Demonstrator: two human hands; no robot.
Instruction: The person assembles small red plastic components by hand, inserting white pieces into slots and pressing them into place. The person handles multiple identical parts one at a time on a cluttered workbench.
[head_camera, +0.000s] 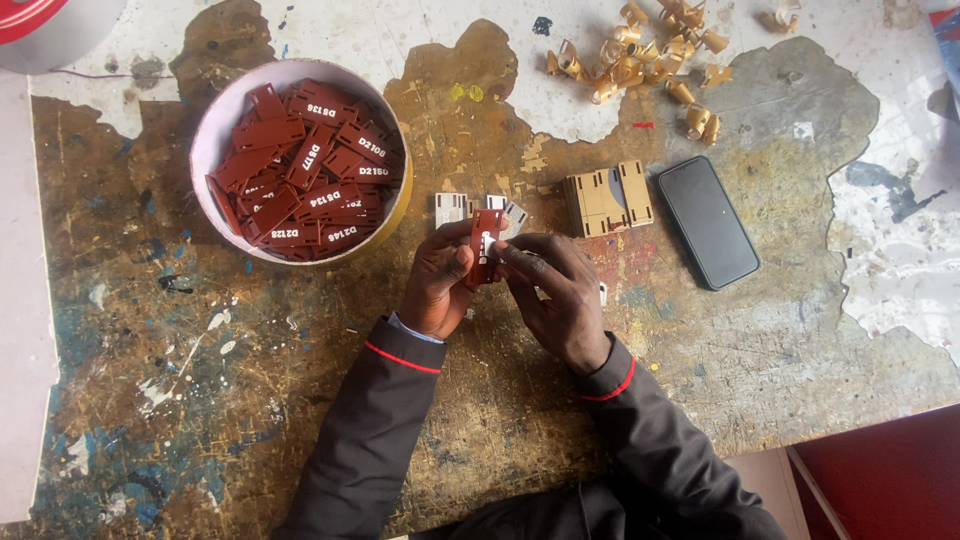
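Between both hands (500, 275), a red tag (486, 240), pinched upright.

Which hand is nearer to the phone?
Right. The right hand is nearer the phone, which lies up and to its right; the left hand is farther over, beside the bowl. Both pinch a red tag.

Single head-worn view, looking steeply down onto paint-stained surface (300, 400) from close above. Round tub (215, 130) sits upper left of frame centre; wearer's sleeves enter from bottom edge. No second view.
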